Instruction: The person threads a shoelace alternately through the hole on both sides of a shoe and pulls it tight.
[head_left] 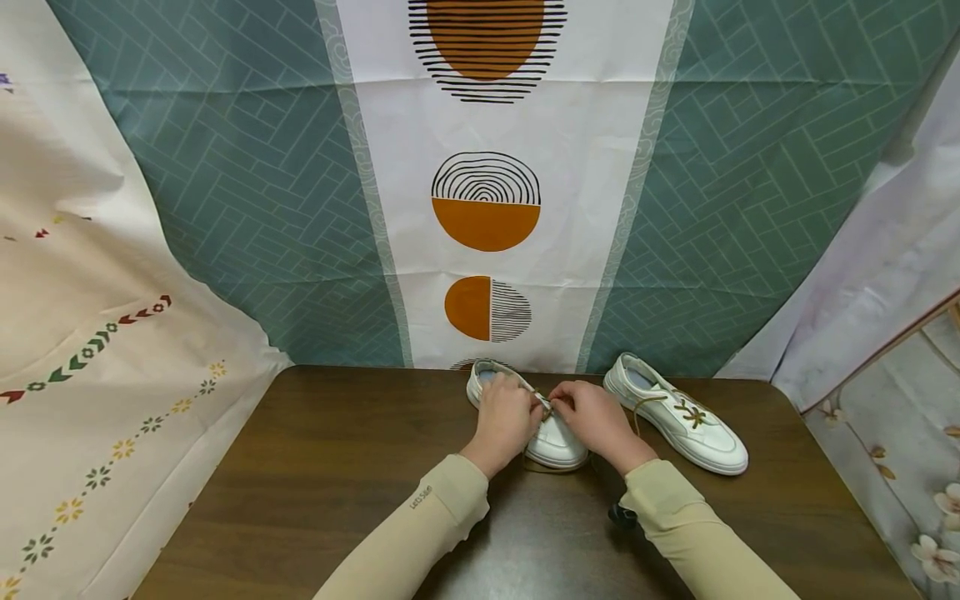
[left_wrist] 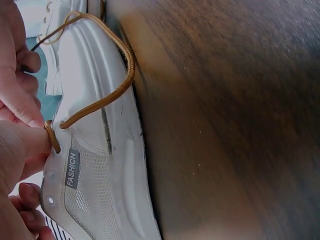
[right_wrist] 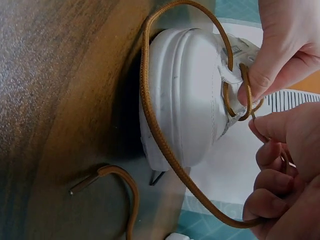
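Brown wood table (head_left: pixel 360 458) meets patterned curtain (head_left: pixel 247 167); left hand (head_left: pixel 510 414) and right hand (head_left: pixel 596 419) pinch the lace (right_wrist: pixel 144 75) of a shoe (head_left: pixel 558 443).

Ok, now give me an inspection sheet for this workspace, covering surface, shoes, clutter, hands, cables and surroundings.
Surface: dark brown wooden tabletop.
Shoes: white lace-up sneaker under both hands, brown shoelace partly threaded, at least one eyelet empty; second white sneaker to its right, brown lace crossed over its front.
Clutter: nothing seen.
Left hand: grips the first sneaker beside its lacing.
Right hand: pinches the brown shoelace.
Cables: nothing seen.
Surroundings: teal-and-white patterned cloth behind, cream patterned cloth left, pale floral cloth right.
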